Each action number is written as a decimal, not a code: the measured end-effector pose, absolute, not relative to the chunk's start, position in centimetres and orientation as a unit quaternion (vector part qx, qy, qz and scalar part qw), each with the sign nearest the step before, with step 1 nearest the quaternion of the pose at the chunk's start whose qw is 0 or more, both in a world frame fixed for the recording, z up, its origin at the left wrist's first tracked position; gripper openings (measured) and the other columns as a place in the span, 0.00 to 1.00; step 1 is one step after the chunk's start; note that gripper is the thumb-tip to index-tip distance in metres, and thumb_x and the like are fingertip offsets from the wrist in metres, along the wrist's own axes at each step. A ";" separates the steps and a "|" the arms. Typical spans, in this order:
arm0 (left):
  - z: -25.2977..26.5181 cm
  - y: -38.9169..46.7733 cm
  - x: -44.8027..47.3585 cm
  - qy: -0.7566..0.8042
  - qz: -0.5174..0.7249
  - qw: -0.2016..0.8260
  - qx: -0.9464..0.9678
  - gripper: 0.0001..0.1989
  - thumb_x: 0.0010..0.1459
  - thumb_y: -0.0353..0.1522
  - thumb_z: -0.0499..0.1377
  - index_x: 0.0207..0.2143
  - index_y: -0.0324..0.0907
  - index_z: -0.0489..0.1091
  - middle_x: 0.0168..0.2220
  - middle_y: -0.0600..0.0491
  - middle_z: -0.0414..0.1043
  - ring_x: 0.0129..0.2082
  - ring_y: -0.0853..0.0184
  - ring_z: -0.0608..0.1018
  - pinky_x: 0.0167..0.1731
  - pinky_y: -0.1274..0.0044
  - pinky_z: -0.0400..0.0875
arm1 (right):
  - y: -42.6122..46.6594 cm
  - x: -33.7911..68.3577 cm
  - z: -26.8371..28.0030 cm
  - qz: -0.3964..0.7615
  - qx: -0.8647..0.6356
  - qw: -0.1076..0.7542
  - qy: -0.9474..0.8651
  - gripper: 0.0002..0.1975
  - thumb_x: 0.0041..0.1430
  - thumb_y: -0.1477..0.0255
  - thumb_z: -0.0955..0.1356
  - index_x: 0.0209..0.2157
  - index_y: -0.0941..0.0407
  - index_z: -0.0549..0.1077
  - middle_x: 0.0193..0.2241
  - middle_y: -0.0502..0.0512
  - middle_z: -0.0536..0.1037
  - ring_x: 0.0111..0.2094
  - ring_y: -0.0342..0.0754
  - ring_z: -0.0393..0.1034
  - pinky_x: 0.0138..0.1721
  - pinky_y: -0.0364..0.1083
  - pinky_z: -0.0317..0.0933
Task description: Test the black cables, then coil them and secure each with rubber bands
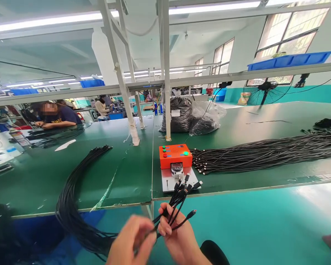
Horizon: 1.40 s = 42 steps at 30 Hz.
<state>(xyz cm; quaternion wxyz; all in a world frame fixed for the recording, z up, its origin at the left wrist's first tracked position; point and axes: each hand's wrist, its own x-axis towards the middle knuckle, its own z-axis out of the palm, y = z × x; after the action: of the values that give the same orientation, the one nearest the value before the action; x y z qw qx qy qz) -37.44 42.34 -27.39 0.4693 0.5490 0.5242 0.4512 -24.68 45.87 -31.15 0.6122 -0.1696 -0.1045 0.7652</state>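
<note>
My right hand is closed around a small bunch of black cables whose plug ends fan out above the fingers. One cable sticks out to the right of the others. Just left of it, my left hand is curled at the same cables and blurred by motion; its fingertips seem to pinch one. Right behind the plugs stands an orange test box with coloured buttons, on a metal plate with a small gauge. A thick bundle of black cables runs from the left table down behind my left hand.
Many black cables lie along the right table, plugs toward the orange box. Bags of black material stand behind the box. White shelf posts rise from the green table. A co-worker leans on the table at far left.
</note>
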 end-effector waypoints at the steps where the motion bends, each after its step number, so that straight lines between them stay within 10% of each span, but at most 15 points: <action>1: -26.3 43.5 -37.4 0.533 0.436 0.399 0.606 0.11 0.46 0.33 0.63 0.35 0.48 0.74 0.38 0.53 0.73 0.41 0.60 0.72 0.44 0.75 0.64 | 45.6 -24.9 -31.1 0.769 -0.171 0.604 -0.123 0.09 0.44 0.68 0.71 0.27 0.59 0.74 0.19 0.48 0.70 0.12 0.33 0.48 0.19 0.39 0.46; 4: -24.0 46.7 -36.4 0.486 0.341 0.409 0.693 0.18 0.47 0.28 0.58 0.42 0.45 0.72 0.48 0.51 0.70 0.50 0.59 0.68 0.50 0.72 0.59 | 45.0 -25.3 -31.0 0.771 -0.197 0.581 -0.169 0.13 0.43 0.63 0.72 0.25 0.59 0.73 0.08 0.42 0.60 0.11 0.35 0.45 0.17 0.39 0.44; 8: -24.2 48.3 -34.0 0.440 0.268 0.514 0.686 0.07 0.46 0.29 0.58 0.28 0.40 0.75 0.29 0.52 0.76 0.31 0.62 0.76 0.32 0.75 0.69 | 45.0 -25.4 -31.5 0.765 -0.234 0.573 -0.182 0.19 0.38 0.56 0.72 0.17 0.56 0.66 0.06 0.41 0.55 0.10 0.35 0.43 0.16 0.40 0.42; 17: -25.7 48.7 -33.0 0.525 0.538 0.397 0.527 0.21 0.60 0.45 0.38 0.29 0.43 0.63 0.22 0.59 0.63 0.19 0.72 0.65 0.22 0.81 0.60 | 45.7 -25.5 -33.0 0.681 -0.321 0.643 -0.138 0.20 0.39 0.58 0.72 0.34 0.54 0.72 0.21 0.46 0.70 0.12 0.34 0.47 0.16 0.40 0.41; 22: -24.7 46.4 -33.0 0.519 0.438 0.410 0.609 0.10 0.41 0.30 0.63 0.30 0.42 0.69 0.22 0.59 0.65 0.22 0.71 0.66 0.22 0.81 0.60 | 46.8 -25.3 -33.3 0.686 -0.306 0.656 -0.073 0.13 0.40 0.60 0.71 0.25 0.55 0.72 0.19 0.47 0.69 0.12 0.37 0.51 0.15 0.41 0.47; 30: -26.9 45.8 -31.9 0.495 0.350 0.336 0.721 0.10 0.56 0.34 0.52 0.23 0.42 0.65 0.28 0.54 0.65 0.29 0.66 0.69 0.30 0.78 0.62 | 45.6 -25.1 -33.4 0.601 -0.316 0.700 -0.221 0.16 0.40 0.57 0.73 0.28 0.54 0.76 0.30 0.53 0.77 0.36 0.52 0.68 0.38 0.47 0.62; 37: -25.5 46.0 -32.5 0.419 0.322 0.417 0.740 0.16 0.56 0.40 0.51 0.24 0.39 0.68 0.27 0.52 0.66 0.29 0.66 0.68 0.30 0.79 0.60 | 45.8 -20.1 -30.4 0.579 -0.291 0.713 -0.268 0.20 0.48 0.58 0.70 0.40 0.55 0.75 0.32 0.54 0.75 0.29 0.44 0.65 0.32 0.43 0.60; 42: -26.9 46.0 -32.3 0.429 0.308 0.383 0.757 0.17 0.57 0.40 0.50 0.28 0.38 0.71 0.26 0.51 0.68 0.27 0.65 0.68 0.28 0.78 0.60 | 45.9 -19.1 -28.9 0.575 -0.296 0.695 -0.315 0.10 0.52 0.62 0.69 0.28 0.55 0.72 0.23 0.49 0.70 0.25 0.41 0.61 0.28 0.40 0.58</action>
<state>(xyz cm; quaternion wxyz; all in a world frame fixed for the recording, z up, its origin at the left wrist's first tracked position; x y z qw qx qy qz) -32.32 46.03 -26.87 0.3835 0.7574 0.4295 0.3080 -19.13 45.86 -28.88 0.6946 -0.2962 -0.3148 0.5750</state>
